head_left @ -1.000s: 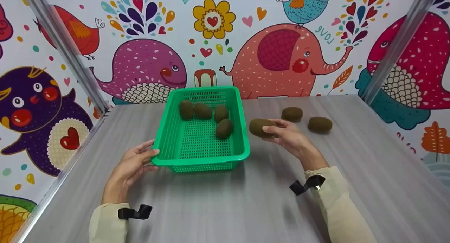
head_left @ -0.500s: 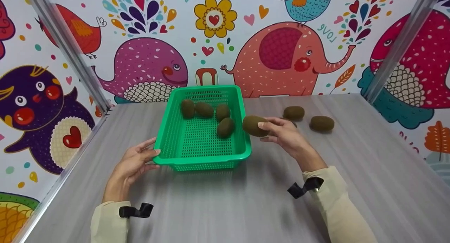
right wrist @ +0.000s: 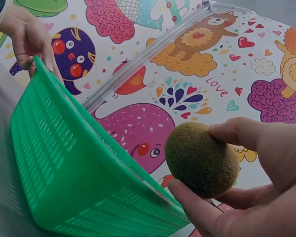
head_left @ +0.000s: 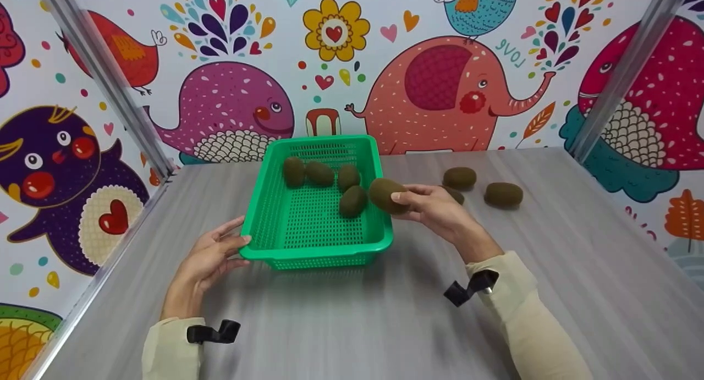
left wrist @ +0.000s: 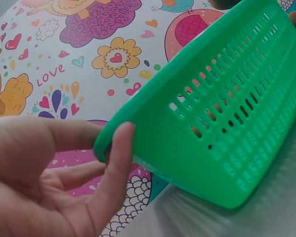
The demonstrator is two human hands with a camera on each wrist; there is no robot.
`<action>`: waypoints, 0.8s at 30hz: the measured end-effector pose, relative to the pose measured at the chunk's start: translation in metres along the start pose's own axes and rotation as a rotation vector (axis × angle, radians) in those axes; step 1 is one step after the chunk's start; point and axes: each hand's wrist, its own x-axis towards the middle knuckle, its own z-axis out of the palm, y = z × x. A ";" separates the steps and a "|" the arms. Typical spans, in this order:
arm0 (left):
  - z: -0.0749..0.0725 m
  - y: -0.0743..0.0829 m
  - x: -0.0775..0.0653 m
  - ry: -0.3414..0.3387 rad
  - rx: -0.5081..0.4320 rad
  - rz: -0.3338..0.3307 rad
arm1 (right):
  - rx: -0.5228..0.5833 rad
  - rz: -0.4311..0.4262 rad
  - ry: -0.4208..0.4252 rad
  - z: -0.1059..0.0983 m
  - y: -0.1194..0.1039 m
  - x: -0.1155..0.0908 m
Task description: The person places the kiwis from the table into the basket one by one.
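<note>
head view: right hand [head_left: 437,208] holds kiwi [head_left: 384,196], left hand [head_left: 206,259] pinches basket rim [head_left: 316,253]

Pale cream sleeves [head_left: 531,319] with black, angular wrist pieces [head_left: 202,334]

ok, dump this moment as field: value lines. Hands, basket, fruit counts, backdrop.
left_hand: left hand pinches the rim at the near left corner of the basket
right_hand: right hand holds one kiwi between thumb and fingers
held_kiwi_position: in the air, at the basket's right rim as seen from the head camera
basket: green, slotted walls
in_basket: four kiwis, toward the back and right
on_table: three kiwis right of the basket, one partly hidden by the right hand
table: grey
backdrop: wall printed with cartoon animals
</note>
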 end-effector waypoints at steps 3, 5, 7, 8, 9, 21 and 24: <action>0.000 0.000 0.000 0.012 -0.005 -0.008 | 0.018 0.031 -0.023 0.003 -0.005 0.003; 0.000 0.000 0.000 0.018 -0.013 -0.014 | 0.044 0.044 -0.034 0.004 -0.008 0.005; -0.001 0.001 0.000 0.020 -0.022 -0.016 | 0.069 0.050 -0.041 0.006 -0.011 0.007; -0.001 0.001 0.000 0.022 -0.025 -0.016 | 0.075 0.054 -0.040 0.007 -0.013 0.008; -0.001 0.001 0.000 0.023 -0.028 -0.016 | 0.079 0.058 -0.040 0.008 -0.014 0.009; -0.001 0.000 0.001 0.012 -0.049 -0.014 | 0.140 0.066 -0.064 0.015 -0.028 0.023; -0.001 0.000 0.001 0.017 -0.038 -0.012 | 0.134 0.072 -0.075 0.018 -0.030 0.027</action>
